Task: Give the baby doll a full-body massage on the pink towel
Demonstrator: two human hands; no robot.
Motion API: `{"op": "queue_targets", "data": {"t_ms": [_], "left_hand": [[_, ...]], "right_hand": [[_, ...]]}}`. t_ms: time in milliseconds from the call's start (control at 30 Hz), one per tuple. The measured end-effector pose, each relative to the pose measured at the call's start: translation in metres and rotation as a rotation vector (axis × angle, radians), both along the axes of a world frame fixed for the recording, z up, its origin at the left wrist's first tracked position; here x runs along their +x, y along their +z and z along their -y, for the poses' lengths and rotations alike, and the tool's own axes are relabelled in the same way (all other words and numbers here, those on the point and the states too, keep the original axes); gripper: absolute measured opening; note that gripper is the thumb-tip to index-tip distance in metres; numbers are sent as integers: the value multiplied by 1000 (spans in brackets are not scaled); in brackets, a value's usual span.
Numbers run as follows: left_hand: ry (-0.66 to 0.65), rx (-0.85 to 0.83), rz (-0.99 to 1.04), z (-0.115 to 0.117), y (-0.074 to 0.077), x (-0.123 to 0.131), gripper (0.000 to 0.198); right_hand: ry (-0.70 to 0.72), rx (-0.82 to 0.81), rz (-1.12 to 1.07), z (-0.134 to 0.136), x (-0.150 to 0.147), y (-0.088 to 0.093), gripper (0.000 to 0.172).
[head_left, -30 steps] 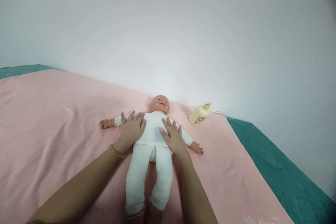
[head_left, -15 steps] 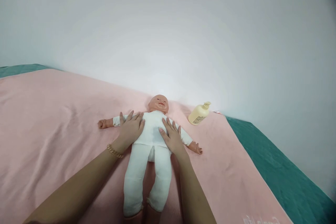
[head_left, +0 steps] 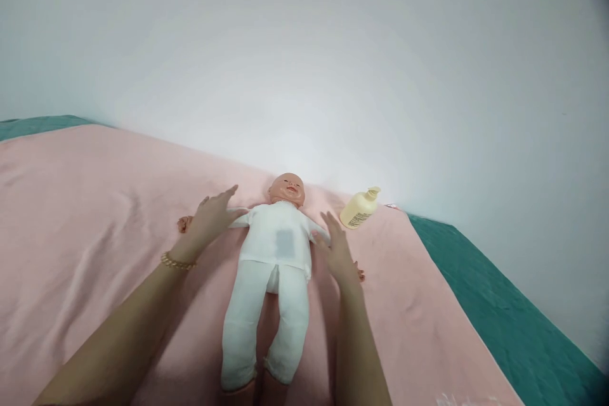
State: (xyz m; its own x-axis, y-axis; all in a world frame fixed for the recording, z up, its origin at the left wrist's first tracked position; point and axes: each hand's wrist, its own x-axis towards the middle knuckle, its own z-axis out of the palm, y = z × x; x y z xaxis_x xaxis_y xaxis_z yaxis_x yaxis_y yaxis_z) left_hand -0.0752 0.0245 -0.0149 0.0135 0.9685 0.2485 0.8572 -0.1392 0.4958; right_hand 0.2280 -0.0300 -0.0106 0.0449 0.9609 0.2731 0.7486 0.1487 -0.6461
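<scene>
A baby doll (head_left: 273,235) in white cloth lies on its back, head toward the wall and arms stretched out sideways. A grey rectangle marks its belly. My left hand (head_left: 209,219), with a gold bracelet at the wrist, is over the doll's arm on the left, fingers extended. Over the arm on the right is my right hand (head_left: 335,247), its fingers stretched and apart. Neither hand grips anything; whether they touch the doll's sleeves I cannot tell. The hands hide the middle of both doll arms, while the small doll fists show beyond them.
A pale yellow pump bottle (head_left: 359,208) stands right of the doll's head, close to my right hand. Pink cloth (head_left: 118,203) with wrinkles at the left lies over a green cover (head_left: 499,285). A plain white wall (head_left: 295,63) rises behind.
Both hands have left the doll's chest and moved outward, the left one leftward and the right one rightward, over its arms. The grey rectangle on the belly now shows fully.
</scene>
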Motion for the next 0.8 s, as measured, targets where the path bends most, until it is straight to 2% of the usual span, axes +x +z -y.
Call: {"op": "queue_targets", "data": {"t_ms": [100,200,267,367,467,567,633,700,800], "left_hand": [[17,-214,-11,-7,14,-51,73],[94,-368,-126,-6,14,-91,63],[49,-432,-153,-4,6,-104,51],[-67,-486,-166,-3,-5,-109,35],[-20,-463,-180,-2,-6,-105,25],[84,-432,-146,0,2,-99,21],[139,-411,-89,2,9,-96,21],[181,-362,-19,5,14,-93,23],[190,-251,102,8,18,-90,27]], "right_hand": [[-122,-76,16,10,43,4,62],[-235,-272,73,23,80,2,48],[-227,-384,90,30,93,0,38],[-246,-502,109,34,96,2,22],[-308,-549,190,34,90,9,14],[-323,-535,260,34,88,12,15],[-325,-523,230,35,91,11,16],[-328,-506,139,36,96,9,19],[-370,-426,-53,34,104,6,31]]}}
